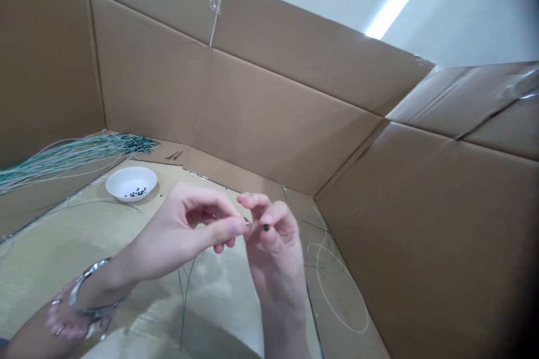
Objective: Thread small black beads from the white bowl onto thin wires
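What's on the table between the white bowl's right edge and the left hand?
One small dark speck on the table, near the white bowl, short of the left hand. It shows in the head view; too small to identify.

The table [105, 232] is enclosed at the left, back and right by cardboard walls [269, 100]. A bundle of strands [84, 155] is laid along the left side, its far end directed toward the back left corner. Just right of that end, some small slender pieces [173, 155] are placed at the foot of the back wall. Nearer, on the table's left part, a bowl [120, 180] is set, with beads [138, 192] gathered inside it; one loose bead [160, 195] is found just to its right. In the middle, the left hand [181, 230] and right hand [275, 249] are held above the table, side by side. At the right, a looped cord [367, 314] is seen beside the right wall.
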The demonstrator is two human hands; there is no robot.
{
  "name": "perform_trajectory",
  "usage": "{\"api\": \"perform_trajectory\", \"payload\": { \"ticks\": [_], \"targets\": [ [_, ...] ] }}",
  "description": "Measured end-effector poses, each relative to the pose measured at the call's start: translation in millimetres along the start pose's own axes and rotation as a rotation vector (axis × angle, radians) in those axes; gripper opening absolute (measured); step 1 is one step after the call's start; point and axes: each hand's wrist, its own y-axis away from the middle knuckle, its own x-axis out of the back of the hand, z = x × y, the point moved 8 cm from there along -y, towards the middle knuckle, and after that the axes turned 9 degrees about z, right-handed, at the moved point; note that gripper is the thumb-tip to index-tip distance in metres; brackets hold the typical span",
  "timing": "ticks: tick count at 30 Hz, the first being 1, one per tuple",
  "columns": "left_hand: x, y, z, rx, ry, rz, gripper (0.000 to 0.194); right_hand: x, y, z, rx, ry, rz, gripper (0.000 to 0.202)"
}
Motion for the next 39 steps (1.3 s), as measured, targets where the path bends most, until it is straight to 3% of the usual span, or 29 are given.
{"api": "perform_trajectory", "payload": {
  "ticks": [5, 17, 28, 39],
  "targets": [
    [-5.4, 0.8, -3.9, 0.036, 0.064, -0.017, 0.017, -7.2, 1.3, 25.4, -0.215, -0.164, 0.004, 0.011],
    [-6.2, 3.8, 4.6, -0.061, 0.000, 0.004, 0.019, -7.9, 0.0, 24.7, -0.200, -0.166, -0.040, 0.008],
    [-4.2, -0.5, 2.7, -0.045, -0.023, 0.038, 0.019, -1.0, -1.9, 4.7, -0.011, 0.002, -0.018, 0.006],
    [-0.5, 0.6, 11.9, -0.186, -0.098, 0.083, 0.016, 2.0, -1.1, -4.7, 0.089, 0.115, -0.012, 0.006]
  ]
}}
